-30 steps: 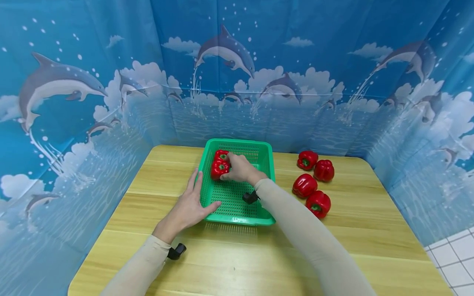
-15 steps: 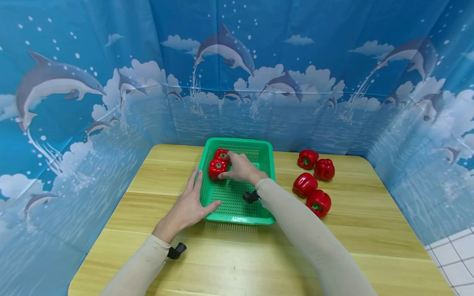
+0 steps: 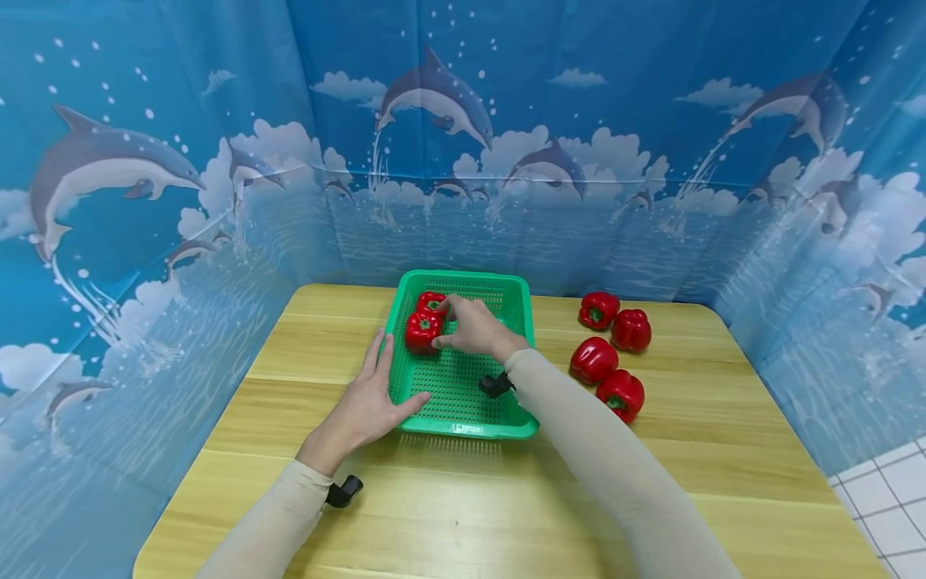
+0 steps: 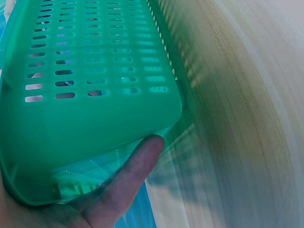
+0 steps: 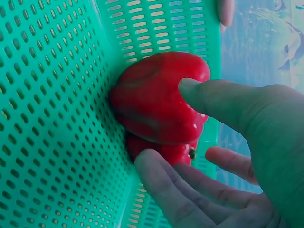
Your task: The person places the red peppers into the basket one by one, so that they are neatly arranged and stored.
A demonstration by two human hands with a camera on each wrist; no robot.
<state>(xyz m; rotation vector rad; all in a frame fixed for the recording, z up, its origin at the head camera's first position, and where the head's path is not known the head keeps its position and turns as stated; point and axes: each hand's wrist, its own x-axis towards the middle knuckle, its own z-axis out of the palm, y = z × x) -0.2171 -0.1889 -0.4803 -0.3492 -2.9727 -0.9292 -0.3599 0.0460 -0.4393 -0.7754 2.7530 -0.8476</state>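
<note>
In the head view, two red bell peppers (image 3: 423, 333) stand at the left inside a green perforated plastic basket (image 3: 463, 430). My right hand (image 3: 476, 326) reaches into the basket beside them. Its fingers are spread, and the right wrist view has the thumb overlapping the nearer pepper (image 5: 159, 102), with the forefinger close to the farther pepper (image 5: 164, 151). My left hand (image 3: 365, 406) rests at the basket's left side with straight fingers along the outer wall and the thumb spread over the front left corner. The left wrist view shows a fingertip at the slotted wall (image 4: 90, 123).
On the wooden table (image 3: 463, 515), several more red bell peppers (image 3: 595, 360) lie to the right of the basket. A blue dolphin-print curtain (image 3: 463, 225) hangs behind the table and at both sides. White tiles (image 3: 886, 503) show at the lower right.
The nearer pepper in the basket has shifted slightly left, and a gap now shows between it and my right hand, which has drawn a little to the right. My left hand stays at the basket.
</note>
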